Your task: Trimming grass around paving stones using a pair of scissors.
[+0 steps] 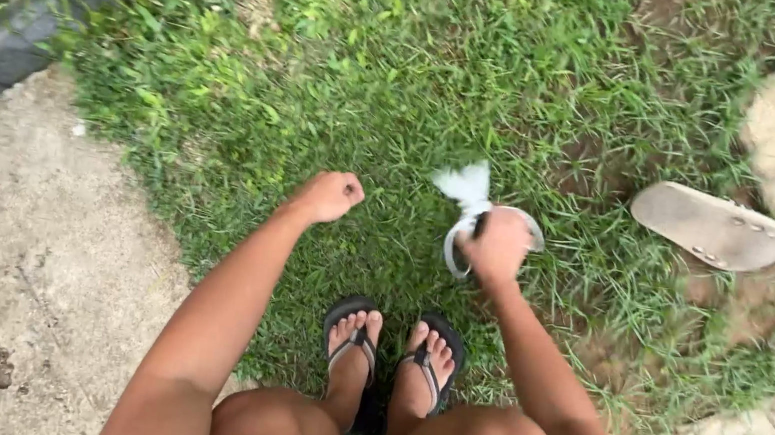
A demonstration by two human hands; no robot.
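Clutching a white plastic bag (471,209), right hand (496,247) over grass (407,79).

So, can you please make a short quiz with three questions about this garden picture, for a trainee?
1. True or false: the left hand is closed in a fist and holds nothing visible.
2. What does the right hand hold? A) a white strap-like thing B) a red flower C) a stone
3. Fill in: a loose sandal lies sole up on the ____, to the person's right.

Key: 1 true; 2 A; 3 grass
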